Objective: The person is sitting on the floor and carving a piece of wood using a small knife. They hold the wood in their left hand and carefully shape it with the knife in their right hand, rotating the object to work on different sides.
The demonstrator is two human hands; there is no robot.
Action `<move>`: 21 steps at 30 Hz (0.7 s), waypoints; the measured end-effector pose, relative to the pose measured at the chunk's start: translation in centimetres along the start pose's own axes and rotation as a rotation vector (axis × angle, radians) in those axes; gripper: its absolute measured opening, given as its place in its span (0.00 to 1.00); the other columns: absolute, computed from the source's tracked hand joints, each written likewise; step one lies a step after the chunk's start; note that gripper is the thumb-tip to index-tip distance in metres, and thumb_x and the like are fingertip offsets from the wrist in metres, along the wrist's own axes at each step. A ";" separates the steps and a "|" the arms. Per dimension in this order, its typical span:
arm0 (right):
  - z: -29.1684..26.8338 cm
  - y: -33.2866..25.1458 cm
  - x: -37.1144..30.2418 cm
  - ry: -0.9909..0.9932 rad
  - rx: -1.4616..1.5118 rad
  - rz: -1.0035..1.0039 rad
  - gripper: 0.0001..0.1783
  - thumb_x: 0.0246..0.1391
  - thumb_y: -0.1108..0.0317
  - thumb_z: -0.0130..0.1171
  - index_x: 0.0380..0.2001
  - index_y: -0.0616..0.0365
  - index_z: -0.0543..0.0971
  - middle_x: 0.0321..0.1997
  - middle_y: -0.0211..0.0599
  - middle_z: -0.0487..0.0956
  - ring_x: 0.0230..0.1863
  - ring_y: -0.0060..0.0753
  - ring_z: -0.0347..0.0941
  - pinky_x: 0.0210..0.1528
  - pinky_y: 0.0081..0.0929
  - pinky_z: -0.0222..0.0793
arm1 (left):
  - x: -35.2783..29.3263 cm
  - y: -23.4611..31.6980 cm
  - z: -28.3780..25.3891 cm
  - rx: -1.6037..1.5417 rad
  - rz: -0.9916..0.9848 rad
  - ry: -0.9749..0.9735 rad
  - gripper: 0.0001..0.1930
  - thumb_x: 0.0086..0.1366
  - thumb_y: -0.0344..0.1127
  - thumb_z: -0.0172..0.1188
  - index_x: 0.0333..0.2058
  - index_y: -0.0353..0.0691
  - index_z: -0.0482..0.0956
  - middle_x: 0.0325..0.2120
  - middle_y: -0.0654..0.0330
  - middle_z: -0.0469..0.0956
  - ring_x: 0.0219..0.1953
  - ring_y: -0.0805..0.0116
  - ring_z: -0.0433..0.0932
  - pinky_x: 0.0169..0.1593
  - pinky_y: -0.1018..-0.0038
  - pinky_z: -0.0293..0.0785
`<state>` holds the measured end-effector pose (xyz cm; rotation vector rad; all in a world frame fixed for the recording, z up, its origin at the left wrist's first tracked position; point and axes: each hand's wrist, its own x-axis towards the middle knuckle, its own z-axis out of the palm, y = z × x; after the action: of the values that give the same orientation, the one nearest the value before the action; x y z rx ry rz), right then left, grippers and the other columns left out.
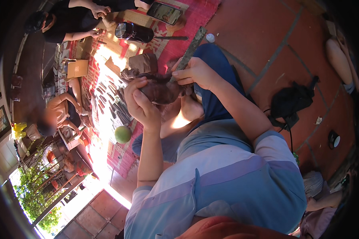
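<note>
My left hand [144, 109] grips the near side of a dark brown, rounded carved wooden piece [160, 94], its thumb and fingers against the edge. In my right hand [196, 74] is a long, flat grey tool [190, 48] that looks like a file. Its wide end slants up and away, while the narrow tip [172, 79] meets the carving's surface or lies just over it. The piece is held above my bent legs and bare foot [190, 108]. Its underside and part of its far end are hidden.
Beyond the carving, a brown block [143, 63] sits on the red patterned mat [125, 161]. Several dark carving tools [117, 104], a green round fruit [123, 134], a black flask [135, 32] and a phone [163, 13] lie about. Two people work at left; a black bag [293, 101] rests on tiles.
</note>
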<state>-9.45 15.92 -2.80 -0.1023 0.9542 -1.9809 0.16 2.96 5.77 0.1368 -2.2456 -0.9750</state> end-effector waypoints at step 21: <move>0.0 -0.5 0.8 0.003 -0.038 0.119 0.12 0.48 0.71 0.62 0.37 0.60 0.76 0.36 0.35 0.77 0.38 0.30 0.75 0.43 0.30 0.73 | 0.1 -0.6 -0.3 0.057 0.029 -0.049 0.16 0.69 0.35 0.35 0.37 0.31 0.71 0.38 0.53 0.74 0.43 0.64 0.72 0.50 0.70 0.66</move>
<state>-10.27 15.45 -2.69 -0.0624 0.9777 -1.8549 0.21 2.32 5.59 0.1060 -2.3147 -0.9086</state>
